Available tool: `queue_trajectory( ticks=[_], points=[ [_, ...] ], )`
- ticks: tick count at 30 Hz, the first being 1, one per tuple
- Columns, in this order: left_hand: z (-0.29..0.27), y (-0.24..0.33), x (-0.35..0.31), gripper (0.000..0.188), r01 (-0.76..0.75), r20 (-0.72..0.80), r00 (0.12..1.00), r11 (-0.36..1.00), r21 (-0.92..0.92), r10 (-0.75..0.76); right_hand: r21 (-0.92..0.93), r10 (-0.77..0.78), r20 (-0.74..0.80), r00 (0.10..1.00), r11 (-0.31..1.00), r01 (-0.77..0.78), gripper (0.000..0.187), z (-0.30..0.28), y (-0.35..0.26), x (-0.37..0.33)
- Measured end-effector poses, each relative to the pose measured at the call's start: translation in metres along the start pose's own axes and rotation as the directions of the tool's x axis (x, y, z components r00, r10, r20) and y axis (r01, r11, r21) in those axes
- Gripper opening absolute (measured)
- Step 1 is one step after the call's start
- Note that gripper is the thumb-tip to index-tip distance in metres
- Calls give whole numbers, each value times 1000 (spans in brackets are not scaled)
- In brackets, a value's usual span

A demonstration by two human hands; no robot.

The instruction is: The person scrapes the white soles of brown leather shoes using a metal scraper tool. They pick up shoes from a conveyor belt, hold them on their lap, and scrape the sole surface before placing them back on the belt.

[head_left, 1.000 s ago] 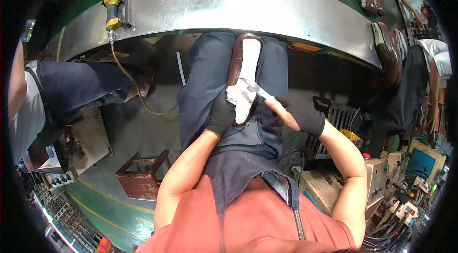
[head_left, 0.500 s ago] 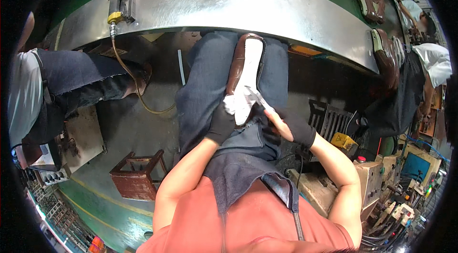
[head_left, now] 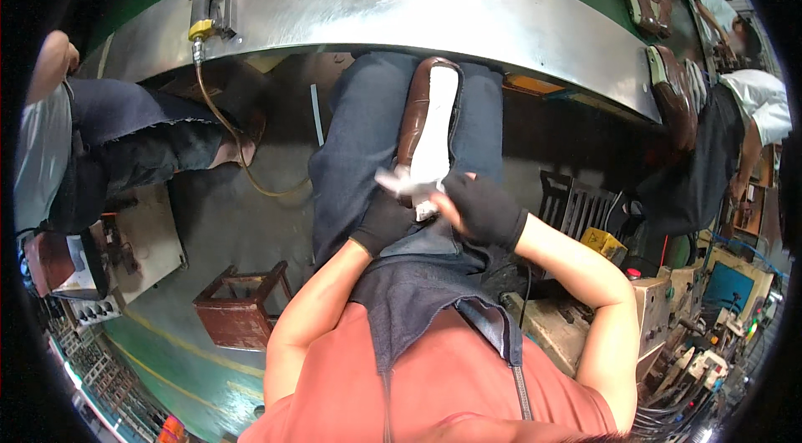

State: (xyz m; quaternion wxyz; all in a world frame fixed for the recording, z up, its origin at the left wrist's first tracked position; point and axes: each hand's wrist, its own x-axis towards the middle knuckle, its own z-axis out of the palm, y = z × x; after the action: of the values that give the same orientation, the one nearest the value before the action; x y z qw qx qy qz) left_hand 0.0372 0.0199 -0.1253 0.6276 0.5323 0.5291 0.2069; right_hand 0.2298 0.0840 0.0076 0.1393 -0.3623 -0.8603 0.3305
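A brown shoe (head_left: 436,113) rests sole up on my lap, its pale sole facing me and its toe pointing at the bench. My left hand (head_left: 386,222), in a black fingerless glove, grips the near end of it; something white wraps or covers those fingertips. In my right hand (head_left: 484,211), gloved alike, is a slim metal tool (head_left: 405,184), perhaps a knife, smeared by motion. It lies across the near end of the shoe, over my left fingers. Whether its edge touches the sole, I cannot tell.
Ahead runs a metal bench (head_left: 376,0) with a yellow nail gun (head_left: 205,2) and its hose (head_left: 219,113). Brown shoes (head_left: 675,101) stand at the right. Co-workers sit on both sides. A wooden stool (head_left: 242,305) is at lower left, a machine (head_left: 660,309) at lower right.
My right hand has moved left and nearer to my left hand, swinging the metal tool from the sole across to the left fingers. The shoe stays on my lap.
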Motion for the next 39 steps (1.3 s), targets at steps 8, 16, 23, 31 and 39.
queue_trajectory(
  ticks=[8,16,23,31,39],
  points=[
    [3,-10,-1,83,-188,-180,966,982,3,185,100,255,35,966,961,-257,29,18,12,-28],
    [2,-9,-13,71,-288,-260,930,955,-69,261,-4,236,-24,971,972,-237,31,34,18,-47],
    [-115,160,-82,67,-14,-405,911,988,156,77,488,717,205,666,515,-705,39,-32,8,-95],
    [-33,92,35,79,-212,-147,948,905,370,282,450,556,305,773,632,-631,38,-21,15,-91],
    [-14,26,8,85,-384,-164,908,923,38,384,5,329,418,847,931,-365,47,-52,15,-14]
  ],
)
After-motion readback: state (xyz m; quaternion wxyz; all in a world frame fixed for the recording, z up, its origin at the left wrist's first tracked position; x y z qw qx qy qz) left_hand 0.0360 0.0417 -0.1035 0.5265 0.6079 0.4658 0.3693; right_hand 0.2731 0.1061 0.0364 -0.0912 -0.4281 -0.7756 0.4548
